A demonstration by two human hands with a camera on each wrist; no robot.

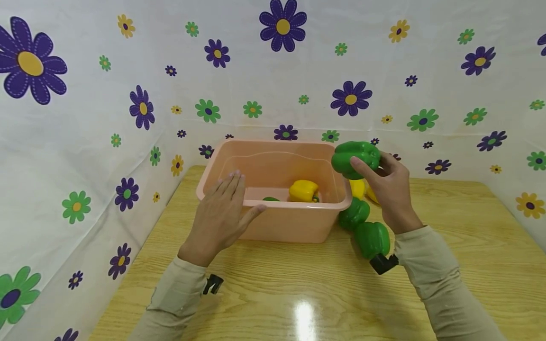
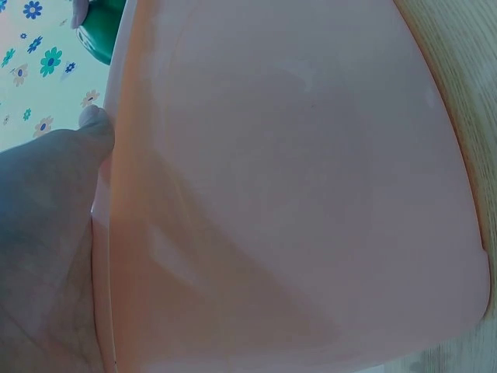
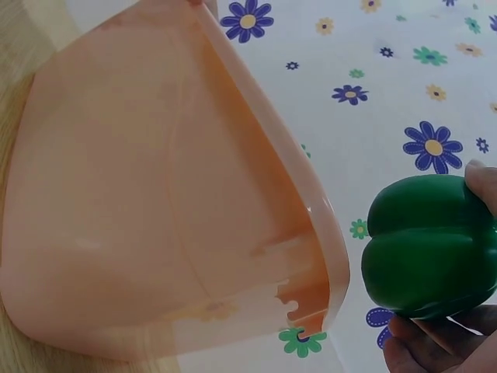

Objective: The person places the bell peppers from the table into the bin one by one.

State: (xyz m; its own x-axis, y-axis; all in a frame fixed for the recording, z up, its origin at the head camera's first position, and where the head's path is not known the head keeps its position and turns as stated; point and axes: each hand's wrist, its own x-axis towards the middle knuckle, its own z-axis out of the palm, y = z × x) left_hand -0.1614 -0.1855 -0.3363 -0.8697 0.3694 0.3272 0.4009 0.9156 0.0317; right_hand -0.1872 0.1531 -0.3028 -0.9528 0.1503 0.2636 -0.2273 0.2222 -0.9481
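Note:
A green bell pepper (image 1: pixel 355 158) is gripped by my right hand (image 1: pixel 391 189), thumb on the near side and fingers behind, raised beside the right rim of a peach plastic tub (image 1: pixel 281 222). The right wrist view shows the same green pepper (image 3: pixel 427 245) off the tub's corner. My left hand (image 1: pixel 222 215) rests with straight fingers on the tub's front-left rim; its thumb (image 2: pixel 97 124) lies along the rim in the left wrist view. Inside the tub sits a yellow bell pepper (image 1: pixel 304 191), and a bit of something green (image 1: pixel 271 199) shows above the front rim.
Right of the tub, two green bell peppers (image 1: pixel 372 239) lie on the wooden table (image 1: pixel 273 284). Behind them are yellow pieces (image 1: pixel 356 188), partly hidden by the right hand and its pepper. A flower-print cloth (image 1: pixel 239 85) hangs at the back and left.

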